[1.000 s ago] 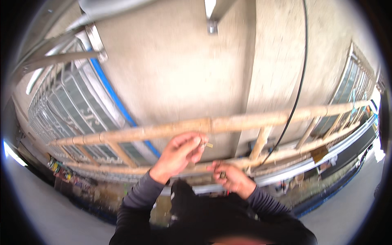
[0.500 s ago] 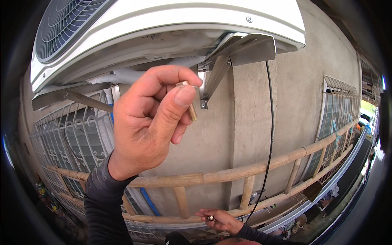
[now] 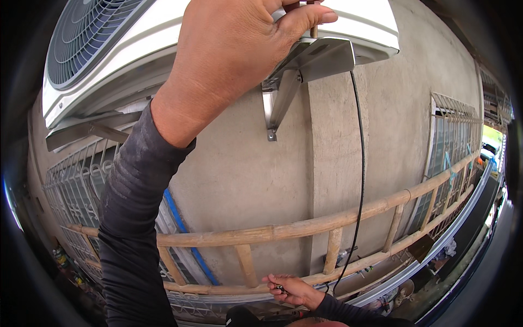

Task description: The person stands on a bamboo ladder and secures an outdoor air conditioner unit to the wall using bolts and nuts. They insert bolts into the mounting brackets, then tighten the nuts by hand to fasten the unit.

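Note:
A white air-conditioner outdoor unit with a round grey fan grille rests on metal wall brackets. At the top centre my left hand pinches a bolt. The bolt's threaded end points down, just over the flat arm of the right-hand bracket; whether it touches is unclear. Its head is hidden by my fingers. Low in the middle, in front of the bamboo rails, my right hand is closed palm-up around small dark metal pieces, too small to name exactly.
A bamboo ladder lies sideways across the wall. Beside the bracket hangs a black cable. Barred windows stand at the left and right. A blue pipe runs behind the bamboo, and a metal rail passes at lower right.
My left hand has carried the bolt up and to the right, from in front of the wall to the bracket. The right hand has stayed nearly in place, its fingers curled slightly more.

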`<move>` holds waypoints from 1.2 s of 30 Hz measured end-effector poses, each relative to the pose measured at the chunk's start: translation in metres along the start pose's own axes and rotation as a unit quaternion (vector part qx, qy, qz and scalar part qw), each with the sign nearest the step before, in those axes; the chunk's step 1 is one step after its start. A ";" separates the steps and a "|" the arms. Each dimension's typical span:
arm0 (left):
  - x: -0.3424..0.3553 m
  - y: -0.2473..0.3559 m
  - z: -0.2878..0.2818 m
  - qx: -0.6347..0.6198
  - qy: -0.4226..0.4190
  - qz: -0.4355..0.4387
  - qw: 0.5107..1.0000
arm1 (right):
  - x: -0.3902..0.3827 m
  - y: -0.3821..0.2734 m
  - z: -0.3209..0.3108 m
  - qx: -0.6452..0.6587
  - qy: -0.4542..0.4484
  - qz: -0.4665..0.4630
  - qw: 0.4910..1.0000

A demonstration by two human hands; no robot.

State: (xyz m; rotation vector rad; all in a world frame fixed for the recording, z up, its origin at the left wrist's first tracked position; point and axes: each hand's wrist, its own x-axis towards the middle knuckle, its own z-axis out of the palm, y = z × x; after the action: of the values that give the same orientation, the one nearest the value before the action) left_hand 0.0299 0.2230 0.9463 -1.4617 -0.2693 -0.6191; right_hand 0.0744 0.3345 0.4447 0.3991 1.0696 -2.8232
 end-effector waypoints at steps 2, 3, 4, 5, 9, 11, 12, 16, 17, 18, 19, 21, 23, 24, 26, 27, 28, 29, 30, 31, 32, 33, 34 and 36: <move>-0.001 0.002 0.000 0.007 -0.026 0.000 1.000 | 0.000 0.000 -0.001 0.009 -0.010 0.003 1.000; -0.002 0.003 -0.001 0.014 -0.039 -0.004 0.999 | 0.000 0.000 -0.003 0.014 -0.009 0.012 1.000; -0.002 0.005 -0.002 0.021 -0.052 -0.007 0.998 | 0.001 0.000 -0.004 0.014 -0.018 0.005 1.000; -0.001 0.006 -0.004 0.032 -0.065 -0.011 0.997 | 0.001 0.001 -0.005 0.014 -0.020 0.005 1.000; 0.002 0.009 -0.011 0.067 -0.122 -0.023 0.990 | 0.003 0.001 -0.006 0.015 -0.016 0.005 1.000; 0.004 0.006 -0.013 0.050 -0.133 -0.006 0.990 | 0.004 0.001 -0.005 0.015 -0.017 0.008 1.000; 0.004 0.005 -0.014 0.031 -0.132 0.004 0.991 | 0.004 0.000 -0.004 0.015 -0.014 0.011 1.000; 0.007 -0.002 -0.016 -0.033 -0.144 0.016 0.989 | 0.004 0.001 -0.002 0.006 -0.019 0.014 1.000; 0.009 -0.004 -0.016 -0.031 -0.163 0.005 0.986 | 0.005 0.001 -0.002 0.007 -0.021 0.015 1.000; 0.010 -0.004 -0.016 -0.038 -0.174 -0.010 0.984 | 0.006 0.002 -0.002 0.007 -0.024 0.017 1.000; 0.011 -0.004 -0.016 -0.045 -0.184 -0.026 0.982 | 0.007 0.002 -0.002 0.006 -0.024 0.016 1.000; 0.012 -0.002 -0.015 -0.072 -0.185 -0.054 0.979 | 0.009 0.003 -0.003 0.002 -0.021 0.019 1.000; 0.013 -0.001 -0.014 -0.089 -0.180 -0.062 0.978 | 0.011 0.003 -0.003 -0.001 -0.025 0.018 1.000; 0.013 0.001 -0.014 -0.098 -0.179 -0.073 0.976 | 0.011 0.004 -0.003 -0.002 -0.023 0.022 1.000; 0.011 0.002 -0.014 -0.120 -0.182 -0.107 0.970 | 0.012 0.003 -0.003 -0.003 -0.029 0.021 0.999; 0.010 0.002 -0.014 -0.124 -0.181 -0.112 0.969 | 0.012 0.003 -0.003 -0.004 -0.023 0.028 0.999; 0.009 0.002 -0.013 -0.128 -0.179 -0.117 0.968 | 0.011 0.003 -0.003 -0.001 -0.030 0.025 0.999; 0.010 0.001 -0.013 -0.123 -0.174 -0.104 0.971 | 0.011 0.003 -0.003 0.001 -0.029 0.026 0.999; 0.010 0.000 -0.012 -0.121 -0.169 -0.092 0.974 | 0.010 0.002 -0.003 0.003 -0.023 0.030 0.999; 0.011 0.000 -0.011 -0.118 -0.165 -0.081 0.976 | 0.010 0.002 -0.003 0.003 -0.028 0.029 0.999; 0.012 0.000 -0.010 -0.116 -0.160 -0.071 0.978 | 0.009 0.002 -0.002 0.003 -0.027 0.031 0.999; 0.012 0.001 -0.010 -0.117 -0.156 -0.076 0.978 | 0.009 0.002 -0.002 0.003 -0.027 0.033 0.999; 0.013 0.003 -0.010 -0.118 -0.151 -0.080 0.978 | 0.008 0.002 -0.001 0.003 -0.029 0.033 0.999; 0.014 0.008 -0.013 -0.118 -0.149 -0.109 0.976 | 0.008 0.002 0.000 0.003 -0.027 0.037 0.999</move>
State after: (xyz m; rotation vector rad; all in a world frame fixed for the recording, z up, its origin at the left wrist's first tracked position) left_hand 0.0430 0.2075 0.9456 -1.7712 -0.6148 -0.6207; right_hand 0.0672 0.3331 0.4407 0.3527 1.0133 -2.7562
